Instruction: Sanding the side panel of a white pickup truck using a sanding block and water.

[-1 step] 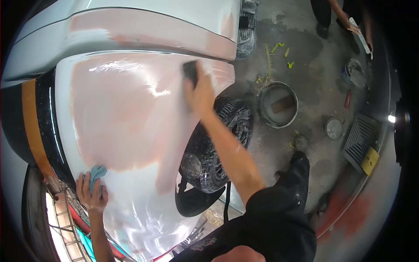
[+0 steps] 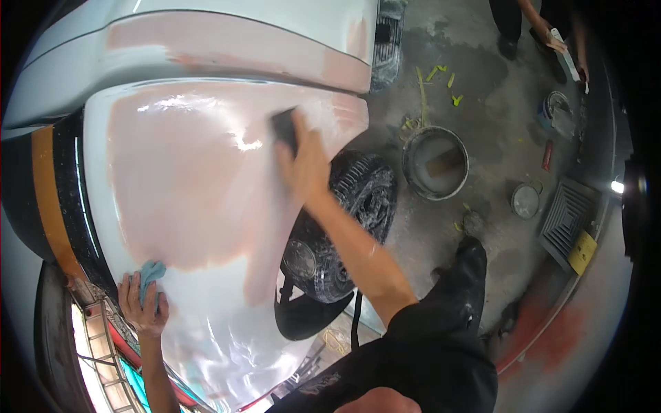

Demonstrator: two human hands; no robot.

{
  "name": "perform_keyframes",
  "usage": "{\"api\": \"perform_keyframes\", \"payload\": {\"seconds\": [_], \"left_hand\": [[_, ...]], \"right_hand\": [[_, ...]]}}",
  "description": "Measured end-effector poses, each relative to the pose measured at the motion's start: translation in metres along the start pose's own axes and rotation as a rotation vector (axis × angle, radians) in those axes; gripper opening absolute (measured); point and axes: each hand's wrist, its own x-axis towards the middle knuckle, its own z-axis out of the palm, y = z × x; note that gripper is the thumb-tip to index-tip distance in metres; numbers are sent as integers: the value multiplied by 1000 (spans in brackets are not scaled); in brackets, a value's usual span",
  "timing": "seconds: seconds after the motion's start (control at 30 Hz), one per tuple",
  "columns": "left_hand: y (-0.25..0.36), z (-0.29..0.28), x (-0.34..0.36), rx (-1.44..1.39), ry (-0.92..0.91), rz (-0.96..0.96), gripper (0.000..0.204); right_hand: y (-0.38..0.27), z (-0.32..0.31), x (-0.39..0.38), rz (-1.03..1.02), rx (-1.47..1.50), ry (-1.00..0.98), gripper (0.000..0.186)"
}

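A white vehicle fender (image 2: 206, 303) with a broad, wet-looking pink patch (image 2: 186, 172) spreads out before me. My right hand (image 2: 308, 164), slightly blurred, is closed around a dark sanding block (image 2: 283, 131) and presses it on the pink surface near the wheel arch. At the fender's left edge, my left hand (image 2: 143, 308) holds a crumpled blue-green cloth (image 2: 151, 274) against the white paint, with its fingers curled over it.
A dusty tyre (image 2: 361, 199) sits under the arch. On the floor are a bucket (image 2: 466, 155) of cloudy water, smaller cans (image 2: 525, 201), a grate (image 2: 566, 215) and yellow-green tape scraps (image 2: 432, 73). Top right, another person's hands hold a long white tool (image 2: 566, 55).
My right hand and the sanding block have slid a little to the left and nearer to me over the pink patch. The left hand stays with the cloth.
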Motion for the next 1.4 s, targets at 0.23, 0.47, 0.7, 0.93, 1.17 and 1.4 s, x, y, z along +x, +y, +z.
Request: {"api": "perform_keyframes", "payload": {"seconds": [0.23, 0.47, 0.7, 0.93, 1.17, 1.4], "left_hand": [[9, 9, 12, -21, 37, 20, 29], [1, -6, 2, -8, 6, -15, 26], [9, 1, 12, -34, -1, -18, 28], [4, -9, 4, -35, 10, -41, 26], [12, 11, 17, -65, 37, -16, 28], [-13, 5, -25, -38, -17, -16, 30]], "right_hand": [[67, -44, 79, 166, -40, 84, 69], [9, -15, -31, -36, 31, -73, 73], [74, -34, 62, 205, -51, 115, 69], [-27, -3, -44, -254, -70, -97, 74], [24, -16, 46, -63, -58, 170, 63], [-49, 22, -130, -617, -81, -180, 66]]}}
